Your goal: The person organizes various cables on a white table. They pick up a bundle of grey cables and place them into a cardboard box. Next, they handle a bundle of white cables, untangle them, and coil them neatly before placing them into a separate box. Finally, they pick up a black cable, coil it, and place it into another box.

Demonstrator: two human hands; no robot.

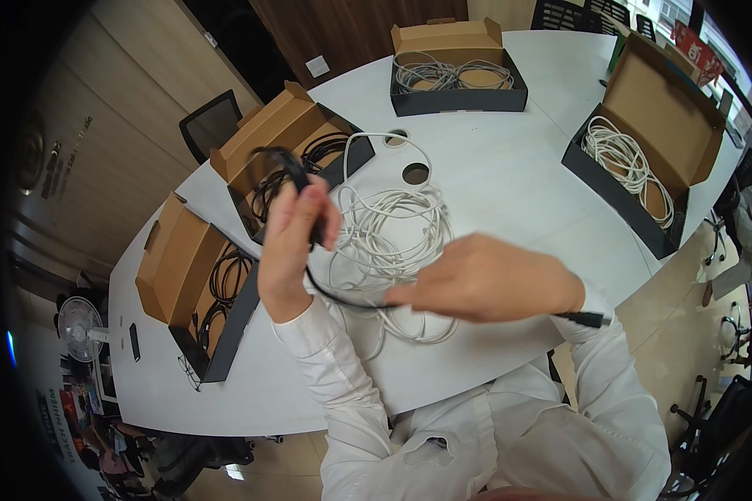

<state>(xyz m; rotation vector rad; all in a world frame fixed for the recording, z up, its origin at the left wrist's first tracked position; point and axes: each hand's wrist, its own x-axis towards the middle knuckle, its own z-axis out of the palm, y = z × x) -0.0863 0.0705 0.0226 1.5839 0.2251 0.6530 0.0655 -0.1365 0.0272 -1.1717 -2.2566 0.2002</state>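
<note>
My left hand (301,232) is raised and closed around a coiled black cable (291,166), blurred at its top. From there a single black strand runs down and across to my right hand (489,282), which grips it; the cable's end with a black connector (586,319) sticks out past my right wrist. Beneath and between both hands lies a loose pile of white cable (395,232) on the white table (507,169). Behind my left hand stands an open box (269,125) with black cable coils (326,150) in it.
Another open box (182,269) with black cables (225,282) is at the left, near a phone (135,342) and glasses (190,374). Open boxes with grey cables (426,75) at the back and white cables (626,163) at the right stand on the table. Round holes (415,174) pierce the tabletop.
</note>
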